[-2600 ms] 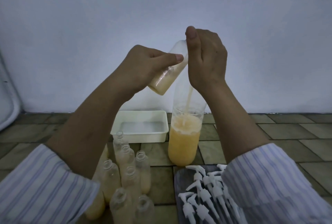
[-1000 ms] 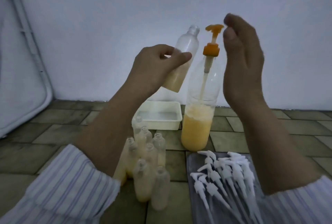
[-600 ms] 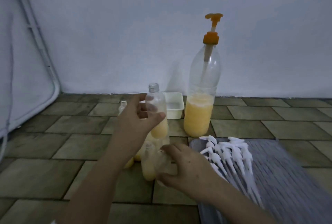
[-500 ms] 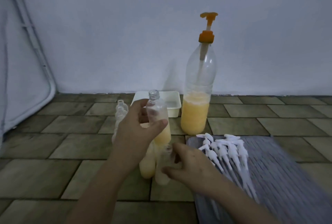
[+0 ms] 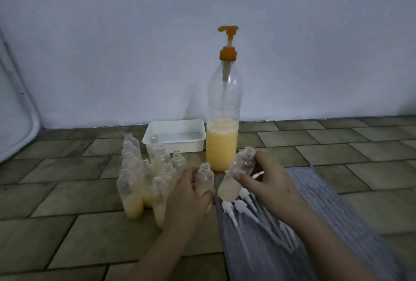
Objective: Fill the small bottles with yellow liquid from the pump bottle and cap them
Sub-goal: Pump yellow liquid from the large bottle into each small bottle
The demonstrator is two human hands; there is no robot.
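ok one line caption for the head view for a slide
Left hand grips a part-filled small bottle, right hand holds another, beside the pump bottle.

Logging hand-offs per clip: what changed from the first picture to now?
Pumping ended. The left hand lowered its filled bottle to the floor group; the right hand left the pump and took another bottle from the group. Pump bottle, tray and caps stayed.

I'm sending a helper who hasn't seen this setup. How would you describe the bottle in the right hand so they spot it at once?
Find the tall pump bottle with the orange pump. Just in front of it, above the grey mat, the right hand holds a small clear bottle. Unlike the upright cluster to the left, it is lifted and tilted.
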